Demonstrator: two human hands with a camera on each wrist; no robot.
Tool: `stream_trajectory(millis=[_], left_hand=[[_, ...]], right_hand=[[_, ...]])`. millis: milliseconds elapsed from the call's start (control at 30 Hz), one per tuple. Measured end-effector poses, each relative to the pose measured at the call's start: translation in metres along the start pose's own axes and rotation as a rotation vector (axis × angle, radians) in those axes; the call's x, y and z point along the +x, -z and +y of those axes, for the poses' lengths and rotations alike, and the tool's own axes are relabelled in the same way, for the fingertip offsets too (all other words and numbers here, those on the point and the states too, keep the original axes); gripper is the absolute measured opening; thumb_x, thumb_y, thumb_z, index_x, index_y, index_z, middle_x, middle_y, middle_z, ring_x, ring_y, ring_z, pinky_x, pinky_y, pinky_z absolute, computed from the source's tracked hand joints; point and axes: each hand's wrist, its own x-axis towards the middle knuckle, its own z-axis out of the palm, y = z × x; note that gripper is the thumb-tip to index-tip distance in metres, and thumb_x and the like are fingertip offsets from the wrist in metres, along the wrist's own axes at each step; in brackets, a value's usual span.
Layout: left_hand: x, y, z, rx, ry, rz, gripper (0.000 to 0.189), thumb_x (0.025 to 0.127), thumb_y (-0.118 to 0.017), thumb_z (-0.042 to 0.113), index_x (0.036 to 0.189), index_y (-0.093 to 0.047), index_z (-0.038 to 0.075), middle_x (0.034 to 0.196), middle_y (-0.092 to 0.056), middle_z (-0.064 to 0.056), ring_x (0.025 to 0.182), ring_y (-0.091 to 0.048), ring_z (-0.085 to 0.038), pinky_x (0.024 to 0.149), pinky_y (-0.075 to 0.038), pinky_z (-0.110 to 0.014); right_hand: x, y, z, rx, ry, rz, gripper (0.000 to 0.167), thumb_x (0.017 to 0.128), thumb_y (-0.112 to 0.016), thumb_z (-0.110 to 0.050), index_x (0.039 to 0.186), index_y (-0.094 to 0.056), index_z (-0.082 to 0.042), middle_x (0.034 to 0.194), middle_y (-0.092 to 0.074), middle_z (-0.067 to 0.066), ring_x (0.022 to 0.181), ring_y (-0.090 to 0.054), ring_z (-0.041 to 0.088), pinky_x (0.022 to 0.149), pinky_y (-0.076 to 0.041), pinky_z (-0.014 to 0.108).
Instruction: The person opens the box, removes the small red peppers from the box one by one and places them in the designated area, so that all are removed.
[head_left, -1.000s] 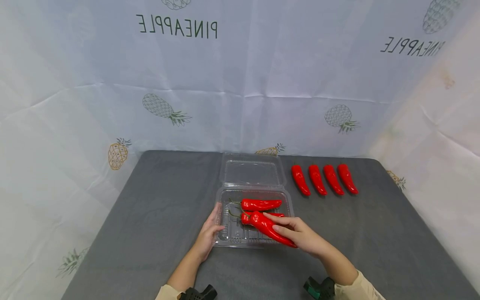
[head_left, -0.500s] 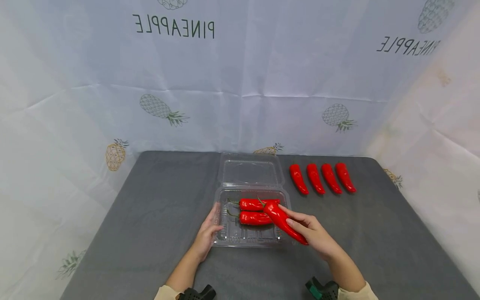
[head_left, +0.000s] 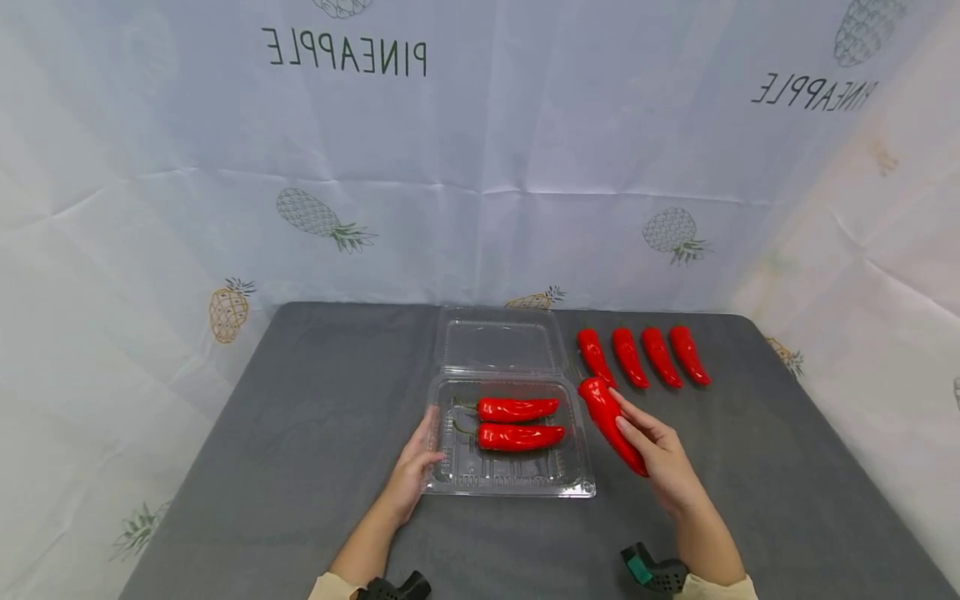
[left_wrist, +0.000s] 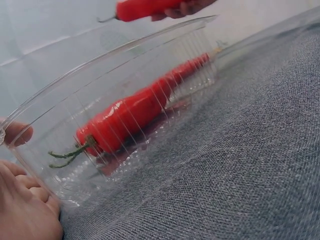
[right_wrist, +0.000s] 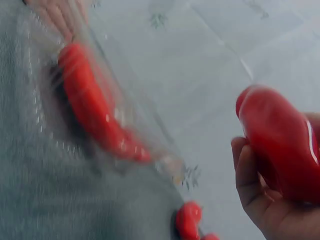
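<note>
My right hand [head_left: 663,454] holds a glossy red chili pepper [head_left: 611,425] to the right of the hinged clear plastic container [head_left: 510,487], above the table. In the right wrist view that pepper [right_wrist: 280,135] lies between the thumb and fingers. My left hand [head_left: 412,467] grips the container's left side, its thumb [left_wrist: 19,134] at the rim. Two red chili peppers with green stems lie side by side in the container, a far pepper [head_left: 517,409] and a near pepper [head_left: 521,437], stems to the left. The container's lid [head_left: 502,340] lies folded back, away from me.
A row of several red chili peppers [head_left: 630,357] lies at the back right of the grey table [head_left: 337,400]. Behind the table hangs a white cloth [head_left: 480,150] printed with pineapples, which also rises along both sides.
My right hand has carried its pepper from over the container to the right, uncovering the near pepper inside. My left hand has kept its place on the container.
</note>
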Motion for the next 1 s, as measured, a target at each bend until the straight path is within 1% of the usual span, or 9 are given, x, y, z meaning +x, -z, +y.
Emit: stream_trajectory(millis=[167,233,367,467,533,633,733,800,1000], left_hand=[[0.0,0.0,0.001,0.014,0.026,0.011,0.074,0.086,-0.036,-0.004,0.147,0.007,-0.003,0.156,0.012,-0.017,0.142,0.015,-0.031,0.098,-0.017,0.002],[0.0,0.0,0.001,0.017,0.035,0.012,0.074,0.087,-0.036,-0.004,0.147,0.006,-0.002,0.156,0.011,-0.016,0.142,0.014,-0.031,0.098,-0.017,0.002],[0.0,0.0,0.001,0.02,0.05,0.016,0.074,0.087,-0.036,-0.003,0.147,0.006,-0.002,0.156,0.01,-0.016,0.143,0.014,-0.029,0.097,-0.017,0.002],[0.0,0.0,0.001,0.016,0.049,0.013,0.074,0.087,-0.036,-0.003,0.147,0.007,-0.002,0.156,0.011,-0.016,0.143,0.014,-0.029,0.097,-0.017,0.002],[0.0,0.0,0.001,0.016,0.049,0.012,0.074,0.087,-0.036,-0.003,0.147,0.007,-0.002,0.156,0.011,-0.015,0.143,0.014,-0.029,0.098,-0.017,0.002],[0.0,0.0,0.002,0.019,0.05,0.011,0.074,0.087,-0.035,-0.003,0.148,0.007,-0.001,0.156,0.011,-0.015,0.143,0.014,-0.029,0.097,-0.017,0.002],[0.0,0.0,0.002,0.021,0.054,0.014,0.074,0.087,-0.035,-0.003,0.148,0.007,-0.001,0.156,0.011,-0.015,0.143,0.014,-0.029,0.097,-0.017,0.002],[0.0,0.0,0.003,0.019,0.055,0.015,0.074,0.087,-0.036,-0.003,0.148,0.007,0.0,0.157,0.011,-0.014,0.143,0.014,-0.028,0.097,-0.017,0.002],[0.0,0.0,0.003,0.02,0.057,0.018,0.074,0.088,-0.036,-0.002,0.148,0.007,0.0,0.157,0.011,-0.014,0.143,0.014,-0.028,0.097,-0.017,0.003]], right_hand=[[0.007,0.008,0.012,0.025,-0.109,0.105,0.056,0.095,-0.046,-0.038,0.146,-0.03,-0.024,0.147,-0.031,-0.001,0.114,-0.036,0.005,0.081,-0.044,0.011],[0.01,0.011,0.017,0.023,-0.144,0.145,0.056,0.095,-0.045,-0.038,0.147,-0.028,-0.026,0.151,-0.025,0.003,0.117,-0.031,0.007,0.081,-0.043,0.009],[0.014,0.016,0.024,0.019,-0.19,0.199,0.055,0.095,-0.044,-0.039,0.147,-0.026,-0.031,0.155,-0.021,0.003,0.124,-0.026,0.011,0.079,-0.041,0.006],[0.016,0.019,0.028,0.014,-0.212,0.222,0.056,0.095,-0.043,-0.04,0.147,-0.024,-0.032,0.156,-0.019,0.001,0.131,-0.022,0.017,0.08,-0.04,0.006],[0.017,0.02,0.031,0.003,-0.224,0.237,0.057,0.095,-0.043,-0.041,0.147,-0.022,-0.031,0.157,-0.017,0.0,0.135,-0.018,0.021,0.086,-0.039,0.01],[0.02,0.022,0.038,-0.047,-0.235,0.257,0.057,0.095,-0.042,-0.041,0.147,-0.022,-0.029,0.157,-0.017,0.002,0.138,-0.016,0.026,0.1,-0.034,0.025],[0.022,0.023,0.044,-0.113,-0.225,0.278,0.055,0.096,-0.041,-0.04,0.147,-0.023,-0.027,0.156,-0.018,0.004,0.138,-0.019,0.028,0.105,-0.029,0.038],[0.023,0.024,0.049,-0.154,-0.211,0.284,0.054,0.097,-0.041,-0.038,0.147,-0.024,-0.025,0.155,-0.02,0.007,0.138,-0.021,0.029,0.106,-0.029,0.04],[0.025,0.024,0.06,-0.216,-0.18,0.301,0.053,0.097,-0.042,-0.032,0.146,-0.027,-0.019,0.153,-0.025,0.012,0.138,-0.025,0.031,0.11,-0.027,0.047]])
